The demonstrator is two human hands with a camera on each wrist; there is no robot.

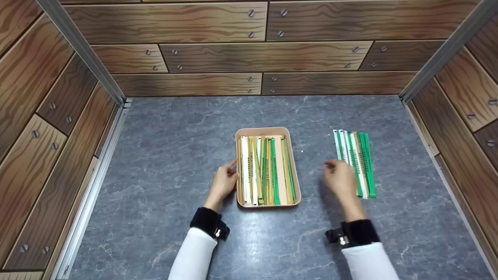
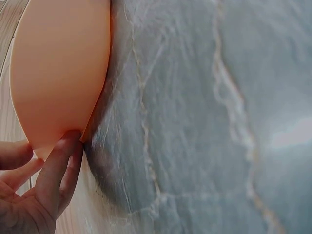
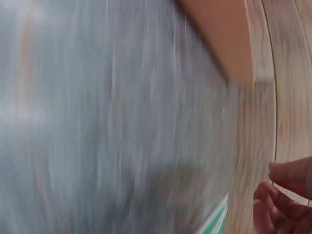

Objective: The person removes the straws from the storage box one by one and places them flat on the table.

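A shallow peach-coloured tray [image 1: 293,177] holds several long, thin paper packets [image 1: 268,171] in white, gold and green, lying lengthwise. At its left side, my left hand [image 1: 225,181] holds the tray; in the left wrist view, thumb and fingers [image 2: 58,156] are against the outer wall. Between the tray and a second group of packets [image 1: 367,163], my right hand [image 1: 340,177] is above the table, overlapping the group's near left edge. Its fingers are loosely bent, and the right wrist view shows nothing between thumb and fingertips [image 3: 265,190].
The dark grey marbled tabletop [image 1: 175,155] runs back to wood-patterned panels [image 1: 218,58]. Similar panels stand along the left and right sides, with metal strips [image 1: 89,175] at the edges. A strip of bare tray floor shows between the packets in the tray.
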